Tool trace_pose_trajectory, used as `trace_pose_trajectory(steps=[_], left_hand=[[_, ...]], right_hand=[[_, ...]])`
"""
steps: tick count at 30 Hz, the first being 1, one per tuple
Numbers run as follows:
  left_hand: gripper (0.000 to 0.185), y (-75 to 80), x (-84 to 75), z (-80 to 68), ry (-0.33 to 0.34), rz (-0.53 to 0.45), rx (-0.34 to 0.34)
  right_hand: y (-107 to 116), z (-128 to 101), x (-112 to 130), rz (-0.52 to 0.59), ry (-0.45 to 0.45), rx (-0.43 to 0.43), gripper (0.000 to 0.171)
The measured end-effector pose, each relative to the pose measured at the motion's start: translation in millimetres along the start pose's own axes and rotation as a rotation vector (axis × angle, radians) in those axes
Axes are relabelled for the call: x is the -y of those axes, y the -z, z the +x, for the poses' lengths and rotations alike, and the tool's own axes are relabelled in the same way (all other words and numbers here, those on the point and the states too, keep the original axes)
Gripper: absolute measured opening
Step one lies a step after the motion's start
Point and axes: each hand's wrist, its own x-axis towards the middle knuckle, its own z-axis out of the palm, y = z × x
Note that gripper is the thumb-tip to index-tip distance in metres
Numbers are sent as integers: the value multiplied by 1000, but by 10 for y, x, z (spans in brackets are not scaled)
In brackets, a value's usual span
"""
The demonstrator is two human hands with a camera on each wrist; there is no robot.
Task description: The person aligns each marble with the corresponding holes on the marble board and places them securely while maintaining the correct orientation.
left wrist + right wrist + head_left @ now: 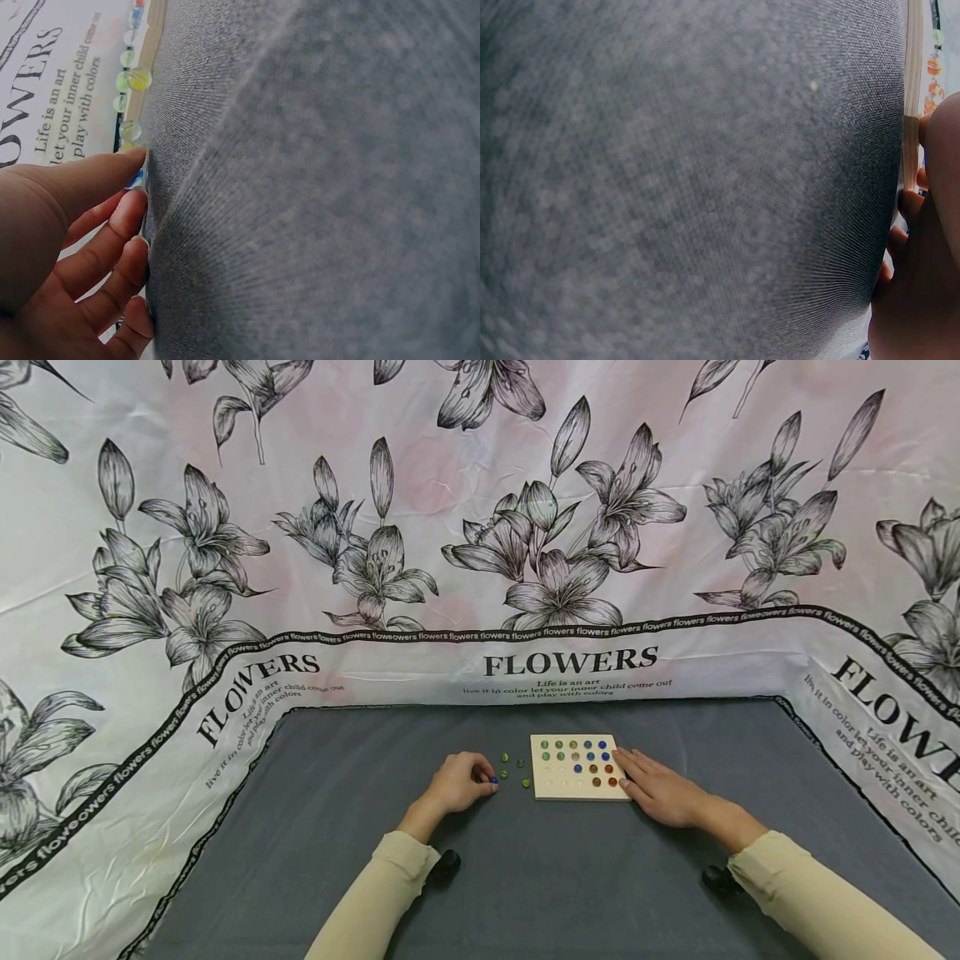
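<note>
From the head view alone — wooden board (578, 767) whole, left hand (459, 783) pinching blue marble (493, 780).

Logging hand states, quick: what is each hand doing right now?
Left hand: fingers pinch a blue marble.
Right hand: open, resting flat on the wooden board.

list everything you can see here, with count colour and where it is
wooden board: one, pale wood, centre of the grey cloth
marbles on board: about sixteen; green, blue, amber, in the board's far rows
loose marbles: four, green, on the cloth left of the board
blue marble: one, pinched in the left hand
grey cloth: one, covering the table
flower backdrop: one, white with black print, behind and at both sides
left hand: on the cloth, left of the board
right hand: flat, touching the board's right edge
</note>
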Motion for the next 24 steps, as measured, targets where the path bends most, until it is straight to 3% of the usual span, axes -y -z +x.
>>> trace_pose_trajectory(steps=[17,24], left_hand=[[10,59,-51,-27,-26,-60,-7],[11,42,-121,-12,-35,-63,-11]], right_hand=[[-6,1,2,13,40,-39,56],[-1,2,6,2,14,-13,57]])
